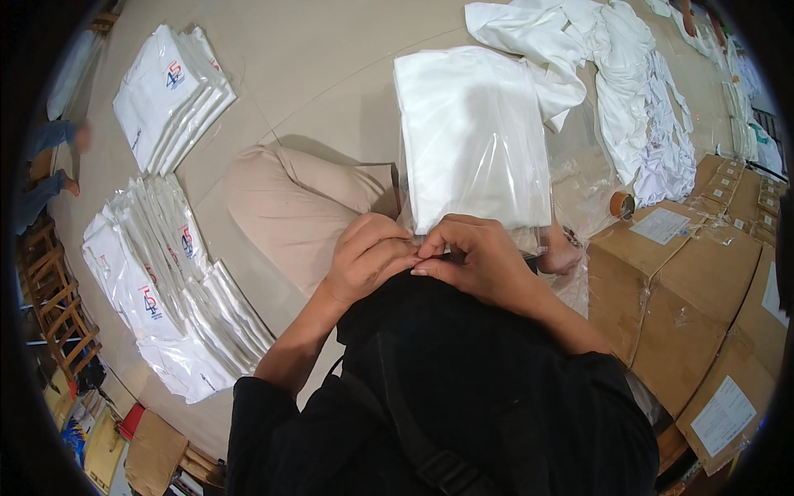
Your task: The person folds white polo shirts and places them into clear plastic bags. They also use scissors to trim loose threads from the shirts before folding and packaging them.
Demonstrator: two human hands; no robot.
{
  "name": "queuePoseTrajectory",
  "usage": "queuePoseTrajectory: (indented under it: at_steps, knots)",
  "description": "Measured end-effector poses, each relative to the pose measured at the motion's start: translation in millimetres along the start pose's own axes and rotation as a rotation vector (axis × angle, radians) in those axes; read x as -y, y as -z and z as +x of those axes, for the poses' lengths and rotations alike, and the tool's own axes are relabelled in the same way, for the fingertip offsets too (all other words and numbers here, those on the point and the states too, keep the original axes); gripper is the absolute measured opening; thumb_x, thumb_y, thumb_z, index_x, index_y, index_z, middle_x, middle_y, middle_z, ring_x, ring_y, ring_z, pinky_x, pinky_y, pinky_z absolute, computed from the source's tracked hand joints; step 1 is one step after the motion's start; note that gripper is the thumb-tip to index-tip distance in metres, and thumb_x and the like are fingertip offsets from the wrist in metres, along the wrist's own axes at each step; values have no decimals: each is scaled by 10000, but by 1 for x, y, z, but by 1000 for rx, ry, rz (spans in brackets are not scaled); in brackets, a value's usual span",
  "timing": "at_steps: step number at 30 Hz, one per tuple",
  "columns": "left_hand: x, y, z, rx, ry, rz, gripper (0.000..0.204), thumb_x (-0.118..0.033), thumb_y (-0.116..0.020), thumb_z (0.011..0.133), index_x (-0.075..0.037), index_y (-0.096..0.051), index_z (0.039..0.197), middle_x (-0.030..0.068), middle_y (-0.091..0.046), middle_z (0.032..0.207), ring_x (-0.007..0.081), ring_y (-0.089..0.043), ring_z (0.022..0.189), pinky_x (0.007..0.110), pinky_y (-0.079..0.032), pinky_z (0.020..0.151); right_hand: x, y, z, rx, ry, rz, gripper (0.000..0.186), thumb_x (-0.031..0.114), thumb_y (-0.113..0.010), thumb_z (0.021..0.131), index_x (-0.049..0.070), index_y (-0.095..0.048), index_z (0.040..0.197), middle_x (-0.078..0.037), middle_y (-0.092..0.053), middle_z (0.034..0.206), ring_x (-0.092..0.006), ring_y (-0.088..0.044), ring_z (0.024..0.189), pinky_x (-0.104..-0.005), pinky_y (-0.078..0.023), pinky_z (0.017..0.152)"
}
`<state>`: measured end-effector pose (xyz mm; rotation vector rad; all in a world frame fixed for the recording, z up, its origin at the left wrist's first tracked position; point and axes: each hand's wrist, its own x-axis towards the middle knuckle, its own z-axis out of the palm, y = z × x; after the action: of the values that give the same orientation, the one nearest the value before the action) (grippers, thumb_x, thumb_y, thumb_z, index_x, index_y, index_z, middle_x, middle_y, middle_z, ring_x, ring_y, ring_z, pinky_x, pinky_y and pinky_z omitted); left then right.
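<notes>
Two fanned rows of bagged shirts (169,289) already lie done on the floor, while loose white garments (637,99) still wait beyond. On our lap, the folded shirt in its clear bag (471,136) sits nearly finished: left hand (364,256) and right hand (480,256) pinch its open flap. Cardboard boxes (686,298) crowd our right.

two hands: left hand (364,260), right hand (475,256). one bagged shirt (471,136) held up. two piles of bagged shirts: far pile (169,95), near pile (169,289); too many to count in each. one heap of loose shirts (628,91). one tape roll (622,204). big boxes (670,289), at least three. small boxes (736,186), many, blurry.
</notes>
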<state>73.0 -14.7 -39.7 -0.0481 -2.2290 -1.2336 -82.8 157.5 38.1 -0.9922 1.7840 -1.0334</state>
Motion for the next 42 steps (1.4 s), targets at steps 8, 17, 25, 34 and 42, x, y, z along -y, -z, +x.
queuePoseTrajectory:
  at_steps: [8, 17, 25, 34, 42]
  knots:
    - [-7, 11, 10, 99, -59, 92, 245, -211, -900, 760, -61, -739, 865, 57, -739, 1045, 278, -688, 961, 405, -548, 810, 5, -3, -1, 66, 4, -98, 154, 51, -842, 923, 42, -690, 944, -84, -690, 917, -227, -665, 761, -346, -526, 685]
    - [-2, 8, 9, 155, -26, -17, 264, -246, -907, 813, -70, -709, 801, 25, -808, 1226, 257, -696, 1226, 443, -547, 975, -3, 72, -53, 232, 365, 445, 218, 169, -772, 1001, 71, -580, 974, -138, -682, 1033, -303, -688, 875, -474, -548, 803]
    - [5, 21, 3, 169, 22, -83, 294, -178, -956, 772, -58, -691, 818, 98, -814, 1126, 322, -757, 1125, 455, -585, 909, -166, 148, -228, 205, -786, -642, 265, 228, -705, 1035, -22, -688, 1122, -194, -754, 945, -357, -732, 857, -472, -568, 800]
    - [6, 32, 0, 183, 14, 18, 299, -141, -961, 746, -54, -685, 824, 80, -786, 1079, 289, -763, 1028, 403, -579, 823, -91, 63, -151, -481, -445, -730, 270, 125, -848, 885, 33, -771, 1127, -201, -729, 1073, -436, -696, 1018, -510, -570, 890]
    - [1, 37, 7, 164, 5, 68, 309, -100, -963, 728, -46, -678, 831, 85, -796, 1044, 290, -727, 970, 377, -578, 803, -108, 67, -134, -546, 102, -651, 326, -10, -814, 861, 61, -779, 1176, -133, -744, 1148, -346, -713, 1093, -443, -588, 890]
